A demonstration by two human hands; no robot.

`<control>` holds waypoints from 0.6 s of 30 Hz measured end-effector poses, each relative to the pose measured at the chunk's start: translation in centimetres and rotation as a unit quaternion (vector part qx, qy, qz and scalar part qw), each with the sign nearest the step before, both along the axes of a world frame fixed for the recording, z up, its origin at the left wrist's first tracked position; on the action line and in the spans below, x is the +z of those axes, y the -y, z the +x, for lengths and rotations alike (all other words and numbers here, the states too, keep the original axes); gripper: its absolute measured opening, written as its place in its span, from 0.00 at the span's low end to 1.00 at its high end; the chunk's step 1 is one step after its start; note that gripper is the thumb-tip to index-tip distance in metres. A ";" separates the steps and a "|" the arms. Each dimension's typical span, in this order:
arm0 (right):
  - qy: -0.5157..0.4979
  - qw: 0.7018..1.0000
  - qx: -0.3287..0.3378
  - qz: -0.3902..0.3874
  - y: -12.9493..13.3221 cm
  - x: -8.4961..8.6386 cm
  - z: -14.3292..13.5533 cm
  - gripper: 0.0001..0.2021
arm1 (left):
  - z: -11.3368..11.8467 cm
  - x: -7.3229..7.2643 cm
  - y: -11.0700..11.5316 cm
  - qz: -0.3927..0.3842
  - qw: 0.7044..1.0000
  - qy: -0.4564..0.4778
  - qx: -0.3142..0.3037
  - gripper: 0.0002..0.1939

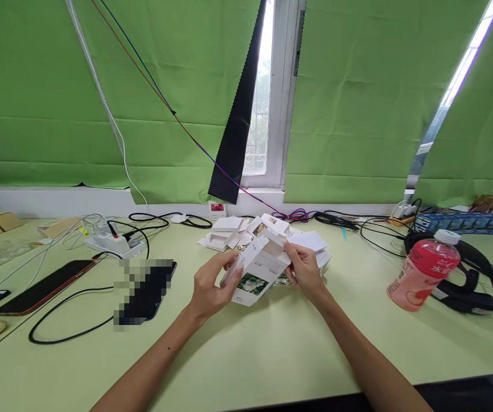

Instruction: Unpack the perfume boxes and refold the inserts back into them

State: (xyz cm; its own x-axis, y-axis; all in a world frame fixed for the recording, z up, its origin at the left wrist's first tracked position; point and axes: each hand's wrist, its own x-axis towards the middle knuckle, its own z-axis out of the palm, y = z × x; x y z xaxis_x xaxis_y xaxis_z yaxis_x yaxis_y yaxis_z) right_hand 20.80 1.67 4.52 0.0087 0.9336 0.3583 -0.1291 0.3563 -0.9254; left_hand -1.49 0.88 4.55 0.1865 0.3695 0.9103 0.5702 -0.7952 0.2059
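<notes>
A white paper box (261,266) with a picture of white flowers on green leaves is held tilted above the table, its upper end open. My left hand (214,286) grips its lower left side, thumb on the front face. At the open upper right end, my right hand (306,269) pinches the edge between thumb and fingers. Behind the box lies a pile of white boxes and flaps (229,229), some with small printed pictures. Whatever is inside the held box cannot be made out.
On the pale green table (238,366), a pink drink bottle (422,274) and a black headset (482,286) stand at right. Phones (49,286), cables and a white power strip (113,243) lie at left. Blue boxes (465,223) sit at the back right.
</notes>
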 end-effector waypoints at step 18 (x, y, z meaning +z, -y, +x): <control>0.045 0.998 0.042 -0.021 0.1 0.1 -0.2 0.26 | 1.3 -0.7 0.6 -0.298 0.940 0.081 -0.148 0.19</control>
